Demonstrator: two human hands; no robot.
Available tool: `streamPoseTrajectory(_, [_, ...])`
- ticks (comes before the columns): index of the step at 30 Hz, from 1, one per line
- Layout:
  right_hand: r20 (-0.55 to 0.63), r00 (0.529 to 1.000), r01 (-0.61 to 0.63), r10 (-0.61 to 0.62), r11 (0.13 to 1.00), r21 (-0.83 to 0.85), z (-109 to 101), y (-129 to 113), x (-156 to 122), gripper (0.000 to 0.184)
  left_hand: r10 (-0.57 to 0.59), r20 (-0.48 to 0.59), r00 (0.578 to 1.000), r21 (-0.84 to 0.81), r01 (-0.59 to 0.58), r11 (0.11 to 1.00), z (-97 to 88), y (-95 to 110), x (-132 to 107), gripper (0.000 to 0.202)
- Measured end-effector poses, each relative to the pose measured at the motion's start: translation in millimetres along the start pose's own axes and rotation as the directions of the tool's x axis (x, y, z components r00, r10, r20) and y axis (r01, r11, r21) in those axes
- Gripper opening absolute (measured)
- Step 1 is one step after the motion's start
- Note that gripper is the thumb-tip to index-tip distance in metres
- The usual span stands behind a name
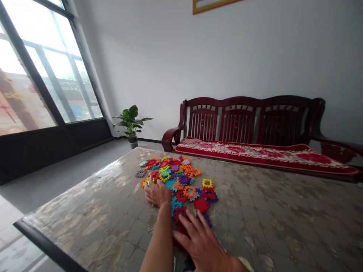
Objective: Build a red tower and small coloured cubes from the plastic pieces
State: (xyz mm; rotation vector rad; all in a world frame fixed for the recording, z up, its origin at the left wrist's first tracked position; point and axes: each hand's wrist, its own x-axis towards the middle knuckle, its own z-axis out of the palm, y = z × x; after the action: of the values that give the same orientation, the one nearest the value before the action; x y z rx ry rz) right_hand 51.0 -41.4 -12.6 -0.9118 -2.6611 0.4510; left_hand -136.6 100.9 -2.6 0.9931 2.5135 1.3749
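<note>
A loose heap of bright, notched plastic puzzle tiles (171, 184) lies on the table, some with square or shaped openings in the middle. My left hand (157, 193) rests at the heap's near left side, fingers apart and bent over yellow, orange and red tiles; its fingertips partly cover them. Closer to me, my right hand (200, 238) is spread over dark red and purple tiles at the near end, hiding part of them. A solid red tile (201, 205) lies just beyond its fingers. Off to the heap's left edge sits a grey tile (140, 173).
The table (113, 226) has a glossy, patterned cover and a dark front left edge. Behind it stands a dark red wooden bench (238, 121) with a floral red runner (263, 154). A potted plant (131, 122) stands on the floor near the glazed door (48, 68).
</note>
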Motion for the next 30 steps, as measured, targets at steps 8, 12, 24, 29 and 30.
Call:
streamPoseTrajectory(8, [0.049, 0.987, -0.155, 0.155, 0.988, -0.010, -31.7, 30.0, -27.5, 0.067, -0.095, 0.023, 0.995, -0.071, 0.096, 0.993, 11.1, 17.3, -42.2, 0.056])
streamPoseTrajectory(12, [-0.023, 0.982, -0.187, 0.187, 0.982, -0.002, -48.9, 52.2, -49.7, 0.050, -0.126, -0.015, 0.992, -0.171, 0.122, 0.978, 17.6, 29.9, -69.3, 0.049])
streamPoseTrajectory(24, [-0.377, 0.848, -0.384, 0.373, 0.922, 0.050, -57.6, 126.9, -23.0, 0.034, 0.205, 0.052, 0.977, 0.126, -0.210, 0.970, -1.4, 8.7, 127.4, 0.048])
streamPoseTrajectory(29, [-0.312, 0.814, -0.513, 0.490, 0.858, 0.011, -57.7, 158.9, 49.1, 0.050, 0.235, 0.354, 0.905, 0.324, -0.355, 0.877, 15.1, -11.8, 203.1, 0.061])
streamPoseTrajectory(30, [-0.288, 0.810, -0.533, 0.512, 0.846, 0.005, -58.2, 162.9, 66.2, 0.052, 0.244, 0.383, 0.891, 0.322, -0.376, 0.869, 19.7, -13.4, 211.2, 0.061])
